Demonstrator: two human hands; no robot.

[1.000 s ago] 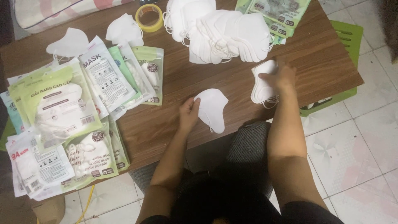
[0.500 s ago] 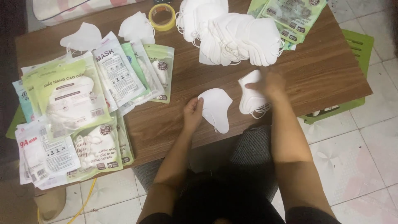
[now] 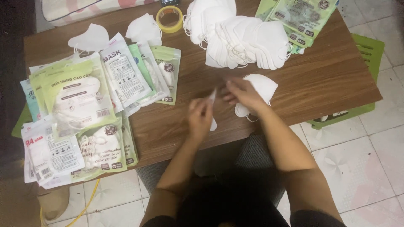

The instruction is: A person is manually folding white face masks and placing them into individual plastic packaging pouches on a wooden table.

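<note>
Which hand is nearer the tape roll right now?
Left, narrowly. The left hand is below the tape roll and slightly right; the right hand sits farther right, over a white mask.

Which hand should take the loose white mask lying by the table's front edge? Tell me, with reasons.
Right. The right hand already lies partly over that loose white mask, while the left hand holds a folded mask and sits farther from it.
</note>
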